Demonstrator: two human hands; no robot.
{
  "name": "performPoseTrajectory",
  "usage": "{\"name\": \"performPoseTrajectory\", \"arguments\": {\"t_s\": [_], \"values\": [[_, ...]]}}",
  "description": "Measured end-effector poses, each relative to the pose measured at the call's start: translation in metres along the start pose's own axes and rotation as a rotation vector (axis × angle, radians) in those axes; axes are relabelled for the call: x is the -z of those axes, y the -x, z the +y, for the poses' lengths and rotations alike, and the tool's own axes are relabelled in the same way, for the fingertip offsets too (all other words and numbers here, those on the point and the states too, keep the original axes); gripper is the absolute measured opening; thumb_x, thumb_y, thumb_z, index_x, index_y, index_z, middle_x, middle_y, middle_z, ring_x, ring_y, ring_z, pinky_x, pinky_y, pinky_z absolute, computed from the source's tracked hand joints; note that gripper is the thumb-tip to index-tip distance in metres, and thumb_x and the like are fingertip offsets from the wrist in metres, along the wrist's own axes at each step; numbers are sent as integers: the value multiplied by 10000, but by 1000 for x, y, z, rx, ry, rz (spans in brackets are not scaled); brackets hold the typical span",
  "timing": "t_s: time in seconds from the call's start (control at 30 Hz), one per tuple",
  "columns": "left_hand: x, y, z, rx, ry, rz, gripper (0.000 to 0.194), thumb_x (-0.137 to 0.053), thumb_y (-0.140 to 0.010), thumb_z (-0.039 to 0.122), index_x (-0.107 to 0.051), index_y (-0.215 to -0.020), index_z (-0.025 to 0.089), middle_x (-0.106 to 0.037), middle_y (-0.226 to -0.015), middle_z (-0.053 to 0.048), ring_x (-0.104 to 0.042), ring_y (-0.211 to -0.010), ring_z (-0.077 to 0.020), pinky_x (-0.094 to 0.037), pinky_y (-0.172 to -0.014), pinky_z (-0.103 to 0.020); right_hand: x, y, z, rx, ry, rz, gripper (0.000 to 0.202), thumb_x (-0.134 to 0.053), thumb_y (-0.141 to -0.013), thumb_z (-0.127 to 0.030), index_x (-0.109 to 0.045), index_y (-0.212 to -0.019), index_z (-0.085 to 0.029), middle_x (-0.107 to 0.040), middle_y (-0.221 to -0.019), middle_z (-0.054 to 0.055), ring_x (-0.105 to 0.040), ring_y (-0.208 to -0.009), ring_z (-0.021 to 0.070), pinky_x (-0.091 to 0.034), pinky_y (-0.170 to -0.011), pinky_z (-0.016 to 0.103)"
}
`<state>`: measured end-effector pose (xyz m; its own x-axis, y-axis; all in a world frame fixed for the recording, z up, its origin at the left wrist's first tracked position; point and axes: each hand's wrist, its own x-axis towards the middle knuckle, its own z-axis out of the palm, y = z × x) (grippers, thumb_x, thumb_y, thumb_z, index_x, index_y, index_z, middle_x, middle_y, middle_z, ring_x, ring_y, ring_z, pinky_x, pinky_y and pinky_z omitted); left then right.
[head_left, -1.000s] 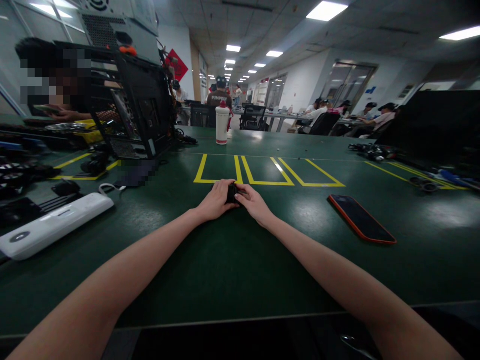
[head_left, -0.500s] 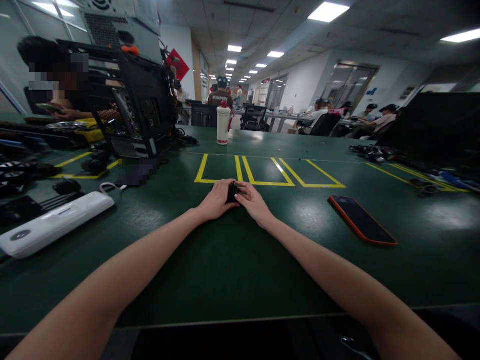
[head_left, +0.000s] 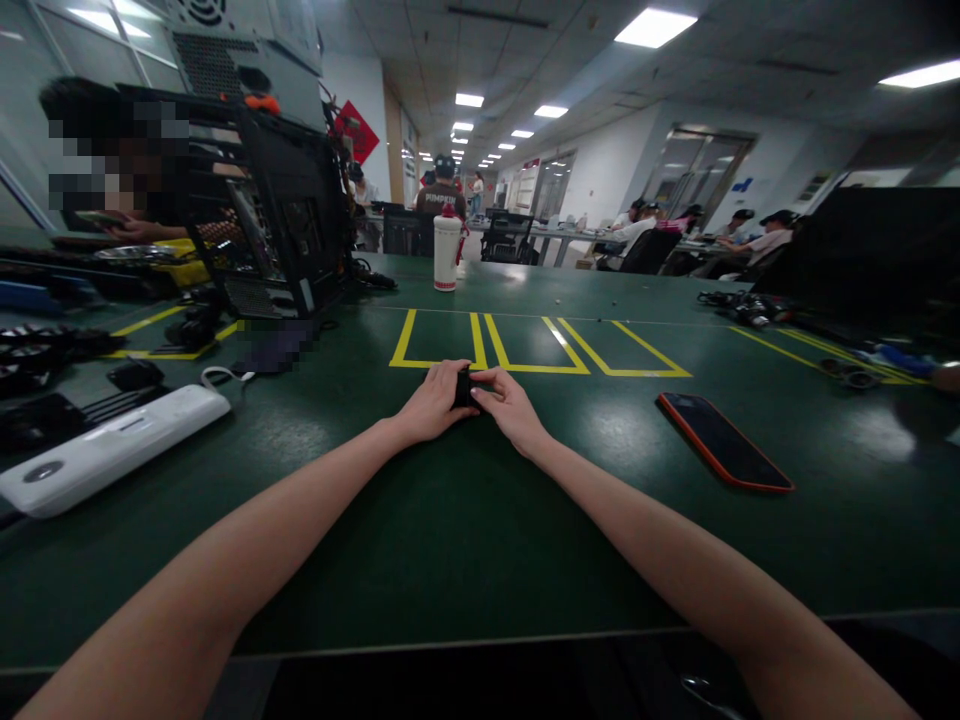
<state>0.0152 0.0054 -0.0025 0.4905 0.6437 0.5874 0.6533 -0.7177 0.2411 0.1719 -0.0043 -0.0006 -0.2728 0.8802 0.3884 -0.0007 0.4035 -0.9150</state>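
A small black object [head_left: 463, 390], too dark for me to tell its kind, is held just above or on the green tabletop, in front of the yellow tape marks. My left hand [head_left: 437, 400] is closed around it, fingers over the far side and thumb at the near side. From the right, my right hand [head_left: 508, 402] has thumb and fingers bent together against the object's right side. Part of the object is hidden behind my fingers.
An orange-edged phone [head_left: 724, 440] lies to the right, a white power strip [head_left: 120, 445] to the left. Beyond stand a white cup [head_left: 447, 252] and an open black computer case [head_left: 281, 220]. A dark monitor-like panel [head_left: 877, 260] is at right; other people sit around.
Both my hands stay nearly in place, with slight finger movement; the top of the black object looks a little different. Another person's hand has come in at the right edge.
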Motion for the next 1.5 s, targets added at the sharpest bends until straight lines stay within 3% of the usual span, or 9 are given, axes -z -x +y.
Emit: {"name": "performPoseTrajectory", "arguments": {"t_s": [0.1,0.27,0.43,0.63,0.8,1.0,1.23,1.5], "values": [[0,0,0,0,-1,-1,625,-599,-702,365,-273,-1188,147,-411,-1122,-119,-415,-1054,-268,-356,-905,-447,0,-2,-1,-33,-15,45,236,-550,-701,-180,-496,-929,-209,-519,-1015,25,-474,-1034,156,-396,-897,339],[1,0,2,4,8,-7,621,-598,-703,360,-274,-1187,145,-407,-1125,-119,-414,-1050,-265,-362,-903,-441,1,0,-1,-98,-40,-35,246,-531,-724,-208,-497,-967,-201,-514,-1056,37,-522,-973,156,-390,-906,361],[2,1,2,6,13,-11,615,-598,-701,361,-274,-1185,160,-407,-1123,-108,-409,-1054,-266,-371,-895,-445,2,3,-1,-104,-46,-17,199,-544,-723,-251,-484,-908,-209,-516,-1011,20,-537,-939,151,-415,-874,361],[0,0,-1,-15,9,2,622,-600,-700,354,-267,-1187,154,-405,-1124,-117,-408,-1055,-268,-359,-906,-452,0,0,-3,-94,-65,-27,311,-552,-701,-197,-484,-1004,-215,-504,-1083,30,-499,-1020,156,-362,-943,358],[0,0,-1,-14,9,3,607,-590,-709,352,-270,-1186,155,-408,-1126,-118,-412,-1056,-265,-362,-904,-448,-1,2,-4,-103,-145,-64,290,-568,-673,-167,-478,-942,-226,-504,-1059,14,-502,-1028,169,-419,-880,359],[-1,0,-1,0,8,8,625,-598,-702,352,-263,-1191,157,-410,-1125,-115,-416,-1055,-267,-371,-893,-446,-1,2,-2,-37,-53,-18,180,-549,-714,-237,-495,-884,-214,-527,-977,9,-515,-980,146,-402,-897,347],[1,0,2,5,7,-11,625,-598,-702,346,-260,-1192,154,-407,-1130,-118,-414,-1060,-267,-366,-900,-448,0,-1,1,-44,-37,-30,330,-538,-712,-198,-492,-1036,-232,-513,-1096,29,-475,-1053,162,-362,-940,364],[1,0,1,-6,16,1,609,-589,-709,351,-265,-1189,164,-408,-1136,-124,-411,-1068,-273,-358,-899,-469,-1,3,-1,-65,-140,-42,219,-545,-702,-194,-494,-913,-220,-516,-1069,12,-496,-1041,151,-394,-920,345]]}}
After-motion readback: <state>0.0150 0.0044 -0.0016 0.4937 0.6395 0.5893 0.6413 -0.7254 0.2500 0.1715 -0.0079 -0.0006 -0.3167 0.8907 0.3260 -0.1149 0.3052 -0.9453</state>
